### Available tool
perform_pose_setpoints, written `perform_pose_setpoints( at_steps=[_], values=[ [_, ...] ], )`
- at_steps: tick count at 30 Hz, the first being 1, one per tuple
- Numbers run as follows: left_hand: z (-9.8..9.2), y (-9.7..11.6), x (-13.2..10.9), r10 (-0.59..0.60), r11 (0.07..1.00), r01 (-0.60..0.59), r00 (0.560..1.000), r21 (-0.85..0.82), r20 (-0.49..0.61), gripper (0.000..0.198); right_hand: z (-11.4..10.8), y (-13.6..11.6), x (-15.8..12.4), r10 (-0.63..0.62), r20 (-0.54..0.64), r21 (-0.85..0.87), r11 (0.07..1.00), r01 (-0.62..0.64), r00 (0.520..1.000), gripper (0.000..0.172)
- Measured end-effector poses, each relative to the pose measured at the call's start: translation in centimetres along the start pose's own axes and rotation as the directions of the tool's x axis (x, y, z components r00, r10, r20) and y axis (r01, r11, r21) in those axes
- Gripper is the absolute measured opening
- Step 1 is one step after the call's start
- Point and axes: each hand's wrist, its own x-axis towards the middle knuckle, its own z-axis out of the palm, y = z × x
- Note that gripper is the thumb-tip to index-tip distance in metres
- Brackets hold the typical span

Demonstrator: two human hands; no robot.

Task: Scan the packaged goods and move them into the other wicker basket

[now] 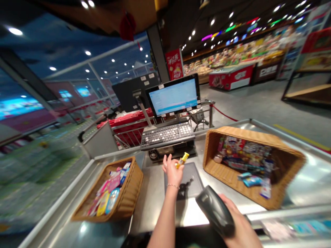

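Note:
My left hand reaches out over the grey pad on the metal counter. Its thumb and index finger pinch a small yellow packet, while the other fingers spread apart. Close to me at the lower right, my right hand is wrapped round a black handheld barcode scanner, whose head points toward the pad. To the right lies a tipped wicker basket with many small snack packets inside. Another wicker basket, on the left, holds colourful packs standing close together.
A black keyboard and a lit monitor stand at the back of the counter. Behind them are red shopping carts. Packaged goods sit along the lower right edge. A red freezer and store shelves stand farther off.

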Motion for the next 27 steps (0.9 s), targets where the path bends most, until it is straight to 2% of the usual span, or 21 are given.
perform_pose_setpoints(
  at_steps=[9,15,21,27],
  values=[
    [-0.8,-0.8,0.1,-0.022,1.000,0.022,0.999,0.016,-0.032,0.011,-0.2,-1.0,0.1,-0.021,0.053,-0.004,1.000,0.021,0.998,0.050],
    [-1.3,-1.5,0.0,-0.056,0.998,0.056,0.998,0.011,-0.041,0.010,0.7,-1.6,-0.1,-0.005,-0.014,0.011,1.000,0.005,1.000,0.058],
    [-1.9,-2.0,-0.1,-0.087,0.996,0.088,0.995,0.014,-0.051,0.011,1.3,-1.8,-0.4,-0.031,-0.006,0.073,0.997,0.031,0.999,0.051],
    [-2.1,-2.3,0.0,-0.091,0.995,0.093,0.994,0.026,-0.063,0.010,1.0,-1.8,-0.3,-0.023,0.020,0.083,0.996,0.021,1.000,0.050]
  ],
)
